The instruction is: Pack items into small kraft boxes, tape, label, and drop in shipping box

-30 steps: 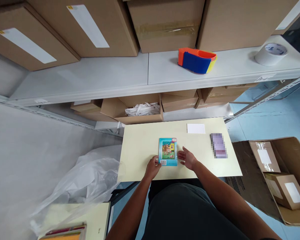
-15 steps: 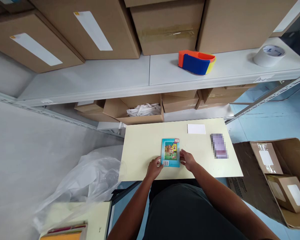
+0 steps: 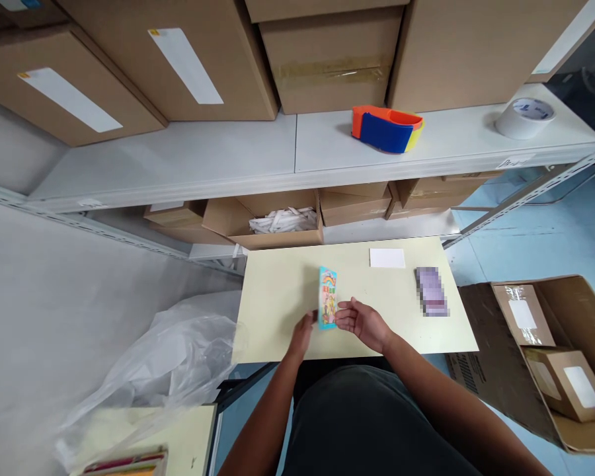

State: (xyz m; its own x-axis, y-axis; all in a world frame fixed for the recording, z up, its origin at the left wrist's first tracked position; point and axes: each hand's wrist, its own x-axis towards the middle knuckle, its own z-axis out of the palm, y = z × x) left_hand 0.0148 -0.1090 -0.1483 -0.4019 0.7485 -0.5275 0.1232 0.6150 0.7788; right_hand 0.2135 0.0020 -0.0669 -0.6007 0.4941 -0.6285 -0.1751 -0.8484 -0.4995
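Observation:
A small picture book (image 3: 328, 299) with a bright, colourful cover is tilted up on edge above the pale tabletop (image 3: 272, 297), so its face looks narrow. My left hand (image 3: 303, 330) grips its left side, fingers partly hidden behind it. On the other side, my right hand (image 3: 364, 322) is open, palm turned toward the book, fingertips at its lower right edge. Whether those fingertips press on it I cannot tell. To the right on the table lie a white card (image 3: 387, 258) and a blurred purple item (image 3: 432, 291).
Beyond the table stands a grey shelf (image 3: 188, 155) with cardboard boxes, a blue-orange strap loop (image 3: 387, 129) and a tape roll (image 3: 525, 119). An open carton (image 3: 277, 239) holds white strips. Clear plastic wrap (image 3: 163, 357) hangs at left; a large open box (image 3: 506, 370) sits at right.
The book lay flat with a blue, barcoded side up; now it is turned up on edge, showing another side. My right hand has moved left and opened its palm.

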